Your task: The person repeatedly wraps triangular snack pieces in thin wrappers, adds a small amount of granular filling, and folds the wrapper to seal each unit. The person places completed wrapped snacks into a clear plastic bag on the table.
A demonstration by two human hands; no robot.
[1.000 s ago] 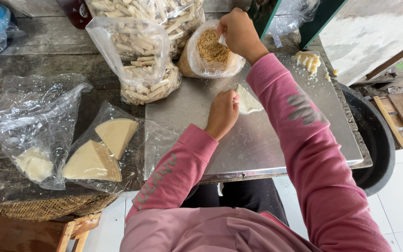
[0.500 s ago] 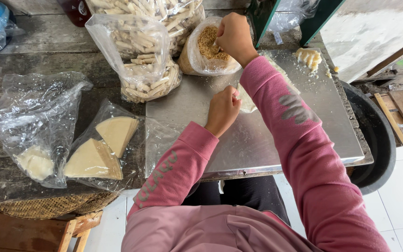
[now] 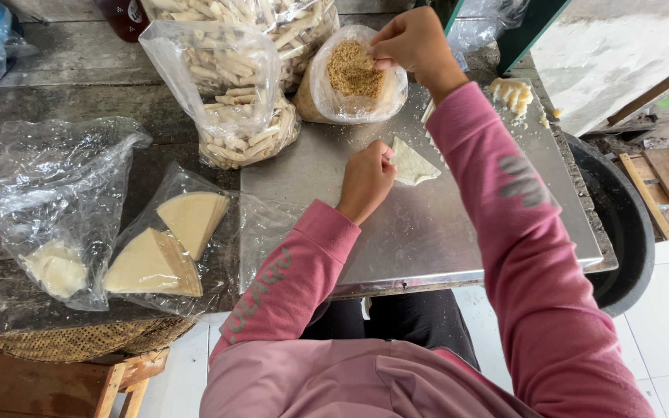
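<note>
My left hand rests on the metal tray with its fingers curled, pinching the edge of a thin triangular dough wrapper that lies flat. My right hand reaches far up over an open plastic bag of brown crumbly filling, fingers pinched together at the filling's surface. Whether it holds any filling is hidden by the fingers.
A clear bag of rolled stick snacks stands left of the filling bag, another bag of sticks behind it. A bag of triangular wrapper stacks and a crumpled bag lie left. Pale pieces sit at the tray's far corner. A dark basin is right.
My right hand moved left from the bag's rim to over the filling. The left hand has stayed by the wrapper.
</note>
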